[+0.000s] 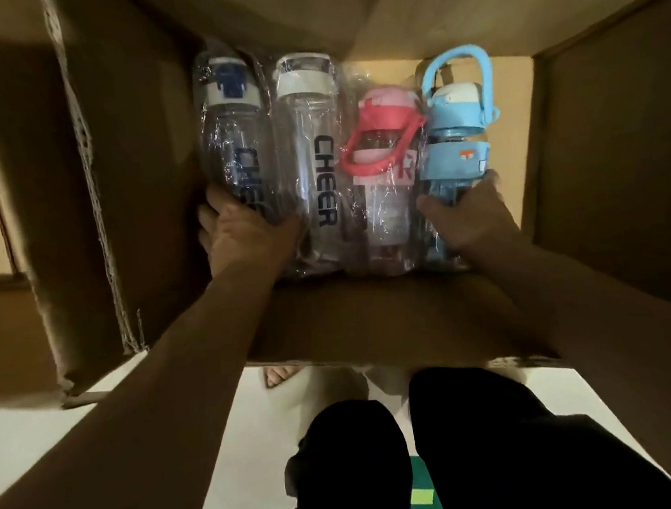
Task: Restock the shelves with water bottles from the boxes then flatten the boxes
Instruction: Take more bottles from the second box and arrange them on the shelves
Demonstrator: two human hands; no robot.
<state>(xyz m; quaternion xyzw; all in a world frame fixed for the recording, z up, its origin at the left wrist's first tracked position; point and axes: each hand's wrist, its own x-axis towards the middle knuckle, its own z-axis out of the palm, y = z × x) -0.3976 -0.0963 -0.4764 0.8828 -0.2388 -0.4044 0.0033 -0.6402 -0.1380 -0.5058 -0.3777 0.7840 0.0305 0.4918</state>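
Several plastic-wrapped water bottles lie side by side inside an open cardboard box. From left: a clear bottle with a blue cap, a clear bottle with a white cap marked CHEER, a pink bottle with a red strap, and a light blue bottle with a handle. My left hand grips the lower end of the blue-capped bottle. Around the lower end of the light blue bottle, my right hand is closed. Both forearms reach over the box's near wall.
The box's left flap stands up with a torn edge, and its right flap rises on the other side. White floor lies below. My legs in black trousers and a bare foot are just behind the box.
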